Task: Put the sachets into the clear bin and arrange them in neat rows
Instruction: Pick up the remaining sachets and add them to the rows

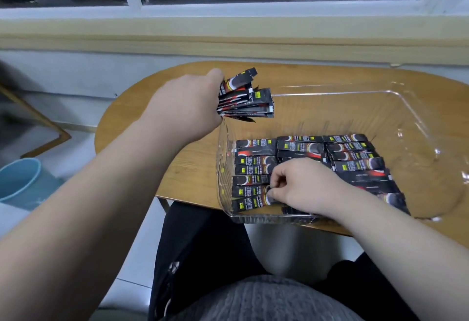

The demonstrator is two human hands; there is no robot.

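Note:
A clear plastic bin (pixel 396 107) sits on the wooden table (pixel 142 107). Black stick sachets (pixel 351 154) with red and white print lie flat in rows across its near half. My left hand (pixel 185 103) hovers above the bin's far left corner and grips a fanned bundle of sachets (pixel 245 98). My right hand (pixel 299 185) is inside the bin over the left and middle rows, its fingers curled and pinching the end of a sachet (pixel 253 202) in the nearest left row. The hand hides part of the middle row.
The bin's far and right parts hold no sachets. The oval table stands against a wall under a window sill (pixel 228 39). A light blue bucket (pixel 20 181) stands on the floor at the left. My lap is below the table's near edge.

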